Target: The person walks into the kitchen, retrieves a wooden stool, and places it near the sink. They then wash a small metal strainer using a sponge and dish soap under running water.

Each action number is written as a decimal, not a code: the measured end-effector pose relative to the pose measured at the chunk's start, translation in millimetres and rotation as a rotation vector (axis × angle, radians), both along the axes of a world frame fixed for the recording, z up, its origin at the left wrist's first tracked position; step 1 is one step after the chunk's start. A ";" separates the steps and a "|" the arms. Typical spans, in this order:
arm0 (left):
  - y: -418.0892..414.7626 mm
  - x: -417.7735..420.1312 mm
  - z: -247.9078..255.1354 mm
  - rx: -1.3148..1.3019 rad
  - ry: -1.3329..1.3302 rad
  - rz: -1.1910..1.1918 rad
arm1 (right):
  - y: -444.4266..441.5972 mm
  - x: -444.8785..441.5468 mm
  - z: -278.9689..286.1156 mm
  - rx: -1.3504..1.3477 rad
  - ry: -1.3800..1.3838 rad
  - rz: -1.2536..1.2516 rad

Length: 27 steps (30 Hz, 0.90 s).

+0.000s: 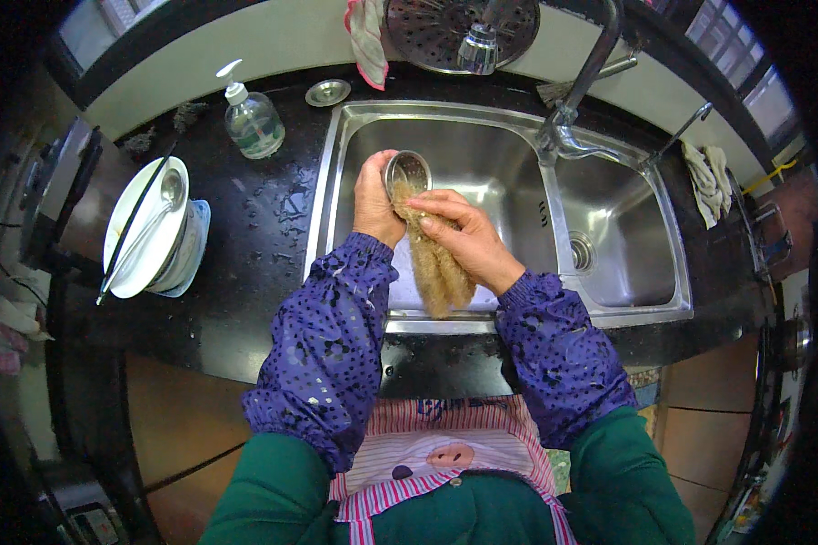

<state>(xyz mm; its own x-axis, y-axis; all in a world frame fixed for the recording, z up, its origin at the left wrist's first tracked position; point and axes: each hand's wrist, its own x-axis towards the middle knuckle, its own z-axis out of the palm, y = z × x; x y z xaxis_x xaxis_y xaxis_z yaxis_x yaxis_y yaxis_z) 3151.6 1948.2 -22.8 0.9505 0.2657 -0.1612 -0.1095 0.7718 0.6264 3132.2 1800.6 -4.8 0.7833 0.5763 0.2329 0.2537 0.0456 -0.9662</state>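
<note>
Above the left basin of the stainless steel sink (pixel 511 157), my left hand (pixel 375 204) grips a small round metal strainer basket (pixel 410 168) with its opening tilted up. My right hand (pixel 465 235) pinches the upper end of a brown, fuzzy scrubbing cloth (pixel 433 272) and holds it against the rim of the strainer. The rest of the cloth hangs down over the basin. Purple patterned sleeve covers reach to both wrists.
Stacked white bowls (pixel 177 252) with a spoon (pixel 172 187) and chopsticks stand at left. Behind are a soap dispenser (pixel 255 126), a metal drain cover (pixel 328 92) and the faucet (pixel 566 126). Gloves or cloths (pixel 707 180) lie at right.
</note>
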 end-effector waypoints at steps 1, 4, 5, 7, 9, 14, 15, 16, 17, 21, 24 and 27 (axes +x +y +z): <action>-1.1 0.3 1.6 0.027 0.037 -0.032 | -2.4 4.7 -2.2 -0.144 -0.250 -0.100; -9.0 -0.9 2.9 0.089 0.114 -0.136 | -15.9 18.5 0.4 -0.491 -0.776 -0.358; -10.8 -2.7 4.9 0.103 0.113 -0.167 | -16.0 18.5 2.8 -0.494 -0.790 -0.384; -11.3 -2.5 2.2 0.072 0.119 -0.210 | -14.8 17.1 -0.3 -0.434 -0.745 -0.376; -9.8 0.9 -1.4 0.026 0.044 -0.089 | -7.2 14.4 -5.1 -0.295 -0.632 -0.304; 3.7 0.8 -7.0 -0.081 -0.001 -0.025 | 5.2 -4.2 -0.5 -0.077 -0.187 -0.063; -4.1 -0.5 0.9 -0.050 0.052 -0.053 | -0.3 4.9 -9.7 -0.142 -0.323 -0.125; -11.6 -2.0 9.0 -0.019 0.105 -0.081 | -8.0 14.6 -17.4 -0.208 -0.459 -0.186; -11.7 -6.5 16.2 0.021 0.159 -0.091 | -9.1 19.1 -10.4 -0.329 -0.693 -0.306; -10.7 -3.9 6.1 0.014 0.163 -0.201 | -17.8 22.6 1.5 -0.361 -0.687 -0.417; -13.7 -4.7 8.7 -0.041 0.145 -0.181 | -26.4 42.6 -11.4 -0.080 -0.466 -0.471; -13.6 -6.3 9.0 -0.051 0.144 -0.197 | -30.8 39.4 -1.6 0.172 0.104 -0.349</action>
<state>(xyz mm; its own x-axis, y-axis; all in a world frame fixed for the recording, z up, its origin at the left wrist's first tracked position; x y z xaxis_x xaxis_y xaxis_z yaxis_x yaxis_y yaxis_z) 3145.3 1934.5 -13.8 0.9493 0.0657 -0.3075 0.1339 0.8004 0.5843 3171.5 1769.8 -6.4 0.9495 0.2315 0.2117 0.1836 0.1371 -0.9734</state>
